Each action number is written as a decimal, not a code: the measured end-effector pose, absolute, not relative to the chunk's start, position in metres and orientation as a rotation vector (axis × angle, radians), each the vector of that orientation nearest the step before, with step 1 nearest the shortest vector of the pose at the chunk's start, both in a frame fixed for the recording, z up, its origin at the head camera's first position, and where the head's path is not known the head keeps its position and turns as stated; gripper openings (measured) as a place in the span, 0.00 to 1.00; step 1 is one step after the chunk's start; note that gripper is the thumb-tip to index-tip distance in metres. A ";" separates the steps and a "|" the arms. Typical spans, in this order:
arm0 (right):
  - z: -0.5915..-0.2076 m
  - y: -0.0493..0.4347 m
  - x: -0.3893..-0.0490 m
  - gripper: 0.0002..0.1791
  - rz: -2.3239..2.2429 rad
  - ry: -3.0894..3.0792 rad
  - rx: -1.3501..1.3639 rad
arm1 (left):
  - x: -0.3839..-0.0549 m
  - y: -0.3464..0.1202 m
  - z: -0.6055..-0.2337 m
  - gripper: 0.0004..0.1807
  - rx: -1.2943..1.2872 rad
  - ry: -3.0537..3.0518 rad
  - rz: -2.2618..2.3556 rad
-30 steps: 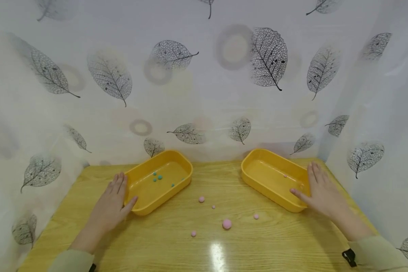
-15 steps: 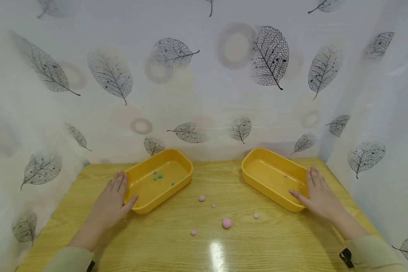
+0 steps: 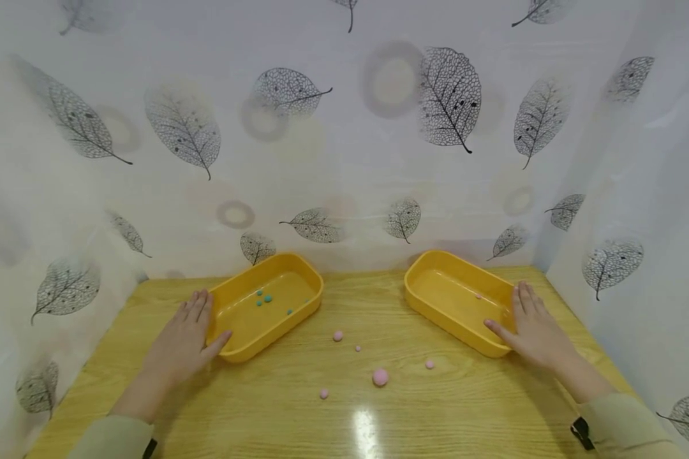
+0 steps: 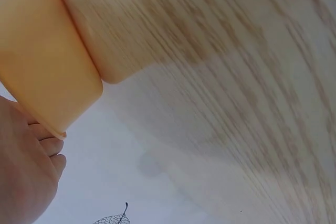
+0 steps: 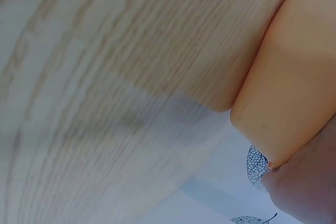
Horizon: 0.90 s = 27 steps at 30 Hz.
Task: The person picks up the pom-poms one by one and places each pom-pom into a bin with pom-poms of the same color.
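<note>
My left hand rests on the near-left end of a yellow tray, fingers straight along its rim and thumb spread toward the near side. Several small teal balls lie in that tray. On the other side, my right hand rests on the near-right end of a second yellow tray, with straight fingers and its thumb over the rim. A tiny pink ball lies inside it. In the left wrist view, the fingers touch the tray's rim; the right wrist view shows the other tray's outer wall beside the palm.
Several pink balls lie on the wooden table between and in front of the trays, the largest pink ball near the middle. A whitish leaf-patterned curtain stands behind the table and along both sides.
The hands keep their places on the two trays, and the balls lie as before. Only the head view shifts slightly.
</note>
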State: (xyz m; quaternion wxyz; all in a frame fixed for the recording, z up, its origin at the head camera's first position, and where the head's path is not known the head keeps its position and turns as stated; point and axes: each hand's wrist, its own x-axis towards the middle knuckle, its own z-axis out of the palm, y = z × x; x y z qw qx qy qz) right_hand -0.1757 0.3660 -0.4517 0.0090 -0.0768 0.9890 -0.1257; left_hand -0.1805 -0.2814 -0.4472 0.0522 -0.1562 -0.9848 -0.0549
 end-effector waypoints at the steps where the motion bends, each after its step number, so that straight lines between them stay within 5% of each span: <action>1: -0.451 0.366 -0.176 0.60 -0.395 3.089 -0.241 | -0.180 -0.281 -0.447 0.49 -0.475 -2.999 -0.165; 27: -0.448 0.361 -0.174 0.59 -0.385 3.104 -0.261 | -0.163 -0.233 -0.428 0.42 -0.612 -2.878 -0.373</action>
